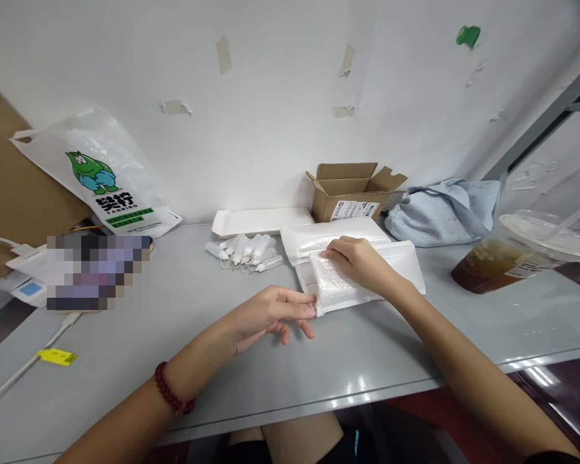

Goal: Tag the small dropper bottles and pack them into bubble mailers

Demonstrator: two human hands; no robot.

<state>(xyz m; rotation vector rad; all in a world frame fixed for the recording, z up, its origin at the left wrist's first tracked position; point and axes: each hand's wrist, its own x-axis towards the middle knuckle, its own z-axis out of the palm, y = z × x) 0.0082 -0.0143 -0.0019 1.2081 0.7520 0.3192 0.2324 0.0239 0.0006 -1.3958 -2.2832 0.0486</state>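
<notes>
A white padded envelope (pixel 391 264) lies at the middle right of the desk, its open end facing left. My left hand (pixel 273 312) pinches the near corner of that end between thumb and index finger, the other fingers loosely apart. Across the envelope's top side, my right hand (pixel 355 258) grips it with curled fingers; their tips are partly hidden. Behind and partly under it is another white padded envelope (pixel 302 238). A pile of several small clear tubes with white caps and thin cords (pixel 249 250) rests to the left of the envelopes.
Against the wall stand a flat white box (pixel 256 222) and an open cardboard box (pixel 341 193). A light blue cloth bag (pixel 439 212) and a plastic cup of brown drink (pixel 493 258) are on the right. At left are a blurred phone (pixel 96 274), a cable (pixel 53 338) and a plastic bag (pixel 96 174).
</notes>
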